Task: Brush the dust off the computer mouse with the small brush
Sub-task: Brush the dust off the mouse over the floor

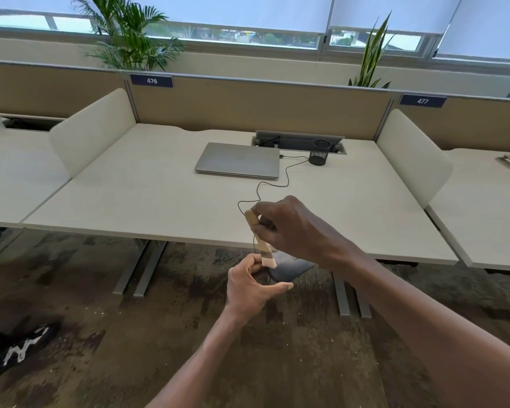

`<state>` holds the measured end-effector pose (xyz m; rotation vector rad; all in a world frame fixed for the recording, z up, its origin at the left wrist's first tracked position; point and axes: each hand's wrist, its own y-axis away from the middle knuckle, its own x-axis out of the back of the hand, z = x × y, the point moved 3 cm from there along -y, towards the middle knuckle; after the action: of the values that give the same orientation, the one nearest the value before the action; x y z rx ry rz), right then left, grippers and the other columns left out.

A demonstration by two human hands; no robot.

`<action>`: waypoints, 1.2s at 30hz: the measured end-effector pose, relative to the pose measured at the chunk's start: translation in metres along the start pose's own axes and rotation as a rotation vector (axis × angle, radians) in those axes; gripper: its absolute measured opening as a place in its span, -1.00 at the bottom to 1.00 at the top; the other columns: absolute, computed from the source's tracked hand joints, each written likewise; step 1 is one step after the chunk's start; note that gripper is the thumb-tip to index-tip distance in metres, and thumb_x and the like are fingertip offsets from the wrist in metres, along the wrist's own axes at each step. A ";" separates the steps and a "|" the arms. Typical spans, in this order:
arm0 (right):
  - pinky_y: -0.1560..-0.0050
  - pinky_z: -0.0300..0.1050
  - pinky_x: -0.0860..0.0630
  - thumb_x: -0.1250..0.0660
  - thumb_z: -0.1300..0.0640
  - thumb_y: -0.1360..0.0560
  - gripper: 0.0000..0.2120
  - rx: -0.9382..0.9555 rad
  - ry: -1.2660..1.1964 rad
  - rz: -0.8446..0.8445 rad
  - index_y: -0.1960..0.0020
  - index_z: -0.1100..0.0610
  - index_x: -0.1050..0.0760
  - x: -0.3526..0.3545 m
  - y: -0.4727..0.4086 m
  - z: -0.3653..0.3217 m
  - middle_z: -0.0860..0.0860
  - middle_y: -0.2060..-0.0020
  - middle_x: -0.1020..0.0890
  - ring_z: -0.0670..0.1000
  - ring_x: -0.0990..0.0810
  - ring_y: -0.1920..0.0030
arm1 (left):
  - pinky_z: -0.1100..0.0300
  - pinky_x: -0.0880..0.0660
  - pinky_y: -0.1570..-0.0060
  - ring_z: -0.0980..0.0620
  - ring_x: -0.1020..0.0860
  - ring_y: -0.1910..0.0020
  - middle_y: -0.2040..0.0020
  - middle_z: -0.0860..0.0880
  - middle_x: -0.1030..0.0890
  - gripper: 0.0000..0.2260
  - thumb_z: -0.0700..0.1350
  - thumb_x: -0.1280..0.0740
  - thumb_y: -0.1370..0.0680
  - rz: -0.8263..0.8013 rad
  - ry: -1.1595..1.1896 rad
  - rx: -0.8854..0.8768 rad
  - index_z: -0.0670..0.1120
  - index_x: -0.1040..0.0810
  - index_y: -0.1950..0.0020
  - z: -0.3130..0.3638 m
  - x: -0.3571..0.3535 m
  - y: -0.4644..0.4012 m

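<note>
Mouse (292,268) and brush (259,240) just off desk edge (189,239)

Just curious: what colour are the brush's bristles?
Pale pinkish bristles, seen in the head view.

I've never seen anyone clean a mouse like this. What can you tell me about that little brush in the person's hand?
The small brush has a flat, pale wooden handle, a dull metal band and short, light pinkish bristles. The right hand pinches the handle near its middle, tilting the brush with its bristles pointing down. The bristle tips rest on the dark grey computer mouse, which the left hand holds in the air before the desk edge.
</note>
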<state>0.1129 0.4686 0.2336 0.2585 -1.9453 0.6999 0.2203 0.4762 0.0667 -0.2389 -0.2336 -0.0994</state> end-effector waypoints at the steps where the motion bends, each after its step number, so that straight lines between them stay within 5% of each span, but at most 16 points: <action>1: 0.36 -0.01 -0.55 -0.35 0.25 -0.57 -0.89 -0.007 0.011 0.016 0.10 0.28 -0.56 0.001 0.000 0.002 0.02 0.41 -0.60 0.02 -0.57 0.45 | 0.32 -0.64 0.04 0.17 -0.71 0.05 0.05 0.05 -0.74 -0.54 -0.07 -0.73 -0.22 -0.001 0.009 0.002 -0.07 -0.66 -0.04 0.000 -0.001 0.000; 10: 0.40 -0.04 -0.47 -0.34 0.25 -0.58 -0.86 -0.052 -0.022 0.099 0.11 0.32 -0.55 0.003 0.000 0.006 0.06 0.42 -0.58 0.06 -0.53 0.46 | 0.37 -0.63 0.03 0.24 -0.71 0.02 0.02 0.12 -0.73 -0.48 -0.09 -0.74 -0.21 0.007 0.034 0.027 -0.05 -0.65 -0.10 0.000 0.001 0.002; 15: 0.19 0.13 -0.62 -0.39 0.28 -0.56 -0.91 -0.097 -0.085 0.168 0.01 0.33 -0.59 0.013 0.004 0.016 0.17 0.24 -0.71 0.14 -0.69 0.27 | 0.43 -0.59 0.02 0.31 -0.68 -0.02 -0.03 0.16 -0.70 -0.43 -0.06 -0.74 -0.21 0.013 0.056 0.045 0.02 -0.63 -0.15 -0.001 0.004 0.004; 20: 0.17 0.05 -0.68 -0.42 0.31 -0.54 -0.93 -0.094 -0.172 0.050 -0.01 0.29 -0.60 0.014 0.010 0.021 0.13 0.22 -0.72 0.06 -0.72 0.25 | 0.41 -0.59 -0.02 0.30 -0.67 -0.07 -0.08 0.05 -0.72 -0.40 -0.04 -0.72 -0.24 0.033 0.041 0.038 -0.13 -0.64 -0.21 -0.003 0.006 0.001; 29: 0.17 0.02 -0.67 -0.38 0.42 -0.52 -0.89 -0.096 -0.177 0.146 -0.03 0.31 -0.57 0.019 0.013 0.033 0.12 0.20 -0.70 0.02 -0.71 0.23 | 0.30 -0.64 -0.04 0.20 -0.70 -0.06 -0.10 0.03 -0.73 -0.38 -0.02 -0.72 -0.24 0.018 0.065 0.054 -0.11 -0.64 -0.25 -0.005 0.004 0.002; 36: 0.17 0.03 -0.67 -0.28 0.50 -0.52 -0.84 -0.126 -0.192 0.058 0.01 0.30 -0.55 0.015 0.016 0.044 0.11 0.21 -0.68 0.04 -0.69 0.23 | 0.26 -0.64 -0.07 0.20 -0.69 -0.11 -0.14 0.07 -0.71 -0.39 -0.03 -0.71 -0.26 -0.018 0.108 0.073 -0.06 -0.62 -0.26 -0.008 0.004 0.002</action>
<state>0.0653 0.4583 0.2266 0.1974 -2.1785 0.6050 0.2263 0.4757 0.0594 -0.1584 -0.1320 -0.1211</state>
